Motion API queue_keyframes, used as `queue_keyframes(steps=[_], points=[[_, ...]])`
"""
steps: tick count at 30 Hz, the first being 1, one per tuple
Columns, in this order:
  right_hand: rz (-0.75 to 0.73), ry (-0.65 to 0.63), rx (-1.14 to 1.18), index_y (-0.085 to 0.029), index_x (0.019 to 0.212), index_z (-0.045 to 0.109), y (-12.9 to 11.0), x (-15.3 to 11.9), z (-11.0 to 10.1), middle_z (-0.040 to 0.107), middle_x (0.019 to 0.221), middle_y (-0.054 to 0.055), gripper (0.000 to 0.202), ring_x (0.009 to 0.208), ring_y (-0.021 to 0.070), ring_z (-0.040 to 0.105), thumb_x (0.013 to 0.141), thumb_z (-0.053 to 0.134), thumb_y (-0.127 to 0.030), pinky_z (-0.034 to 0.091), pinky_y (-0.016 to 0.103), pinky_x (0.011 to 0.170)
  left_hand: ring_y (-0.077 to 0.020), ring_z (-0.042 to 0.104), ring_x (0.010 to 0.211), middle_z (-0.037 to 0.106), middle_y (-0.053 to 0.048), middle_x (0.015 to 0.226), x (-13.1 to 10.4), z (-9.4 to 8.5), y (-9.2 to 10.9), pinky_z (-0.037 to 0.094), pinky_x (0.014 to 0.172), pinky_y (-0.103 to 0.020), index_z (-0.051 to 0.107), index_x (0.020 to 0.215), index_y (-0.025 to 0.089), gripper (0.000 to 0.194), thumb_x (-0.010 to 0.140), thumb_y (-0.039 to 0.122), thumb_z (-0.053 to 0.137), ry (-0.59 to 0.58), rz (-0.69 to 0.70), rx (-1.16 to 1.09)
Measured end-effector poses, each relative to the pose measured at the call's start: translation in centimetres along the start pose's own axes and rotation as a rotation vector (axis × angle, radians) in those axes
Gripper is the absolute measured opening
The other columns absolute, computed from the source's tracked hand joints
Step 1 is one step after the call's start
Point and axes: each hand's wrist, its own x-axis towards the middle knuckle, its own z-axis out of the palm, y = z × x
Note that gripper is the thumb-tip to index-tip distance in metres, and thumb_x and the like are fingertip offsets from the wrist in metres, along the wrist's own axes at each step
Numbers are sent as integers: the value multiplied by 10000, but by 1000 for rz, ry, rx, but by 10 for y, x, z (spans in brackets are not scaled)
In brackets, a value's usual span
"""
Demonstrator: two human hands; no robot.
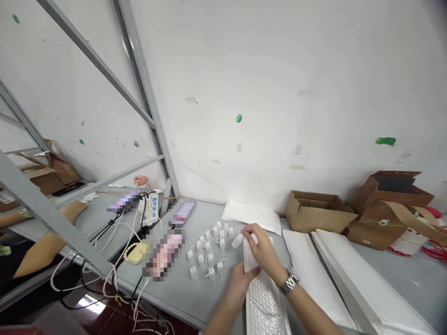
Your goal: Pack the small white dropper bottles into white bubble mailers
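Observation:
My right hand (260, 246), with a metal watch on its wrist, has its thumb and fingers closed on a small translucent plastic bottle (238, 240), tilted. Just below, my left hand (240, 281) grips the edge of a small white bag (249, 259), whose upper part my right hand partly covers. Under both hands lies a silvery-white bubble mailer (267, 304) reaching to the bottom of the view. To the left, several small white dropper bottles (207, 247) stand upright in a group on the grey table (174, 293), some with loop-tethered caps.
White mailers (316, 274) lie to the right, with more white sheets (251, 215) by the wall. Open cardboard boxes (319, 211) stand at the back right. Left are blurred phones, a yellow case (136, 252), cables, a power strip (151, 208), a metal frame (139, 65) and another person's arm (49, 246).

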Motion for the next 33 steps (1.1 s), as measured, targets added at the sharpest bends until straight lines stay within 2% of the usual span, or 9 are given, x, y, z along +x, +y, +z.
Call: queue_keyframes(steps=[3,7,12,18,20,22,26,29,33], points=[[104,98,-4,-198,824,570,20,0,-30,647,802,40,181,800,201,567,879,423,-290,403,335,757,-235,632,703,706,-91,744,-1,2,-1,455,674,-315,672,825,76,447,520,384,785,-19,-17,-46],[134,96,-91,-199,778,583,41,-11,-58,649,742,28,189,761,202,566,865,442,-289,391,340,756,-199,621,629,711,-98,702,3,3,-4,449,635,-288,691,746,77,443,435,364,823,-19,-61,-31],[113,65,-157,-201,776,585,50,-21,-69,656,749,24,177,761,199,566,864,444,-263,382,339,763,-192,615,610,713,-101,711,4,2,-6,448,611,-286,702,749,82,454,436,390,817,-40,-84,37],[95,52,-232,-192,759,580,45,-15,-81,653,744,40,173,767,205,562,854,441,-229,368,346,775,-218,630,676,717,-117,777,-1,3,-1,454,658,-302,706,796,86,464,466,398,804,-93,-96,59],[92,11,-234,-192,746,572,44,-13,-83,641,719,34,173,752,199,558,848,434,-215,357,353,798,-219,629,682,716,-115,778,-2,4,2,451,661,-300,705,795,87,463,469,400,803,-98,-95,62],[156,-60,-191,-192,729,561,44,-14,-81,628,695,30,170,751,195,559,839,433,-216,360,345,804,-218,625,685,714,-110,769,-3,5,4,446,657,-293,702,784,88,470,456,407,807,-94,-98,62],[335,-260,-56,-183,687,551,48,-15,-75,612,618,11,181,621,161,570,819,434,-224,406,260,621,-217,621,719,707,-96,780,-4,7,7,441,663,-284,686,840,96,497,505,452,774,-101,-89,34],[337,-358,-43,-179,594,536,49,-17,-72,564,535,-14,281,524,134,520,832,436,-290,358,230,519,-216,617,728,698,-87,773,-5,8,9,437,670,-283,673,878,97,518,544,486,741,-91,-61,29],[306,-531,-167,-177,476,487,48,-20,-66,453,441,-35,495,453,112,420,873,361,-444,276,240,475,-205,604,686,684,-81,748,-7,9,9,422,649,-279,670,820,92,507,516,490,754,-56,-56,28]])
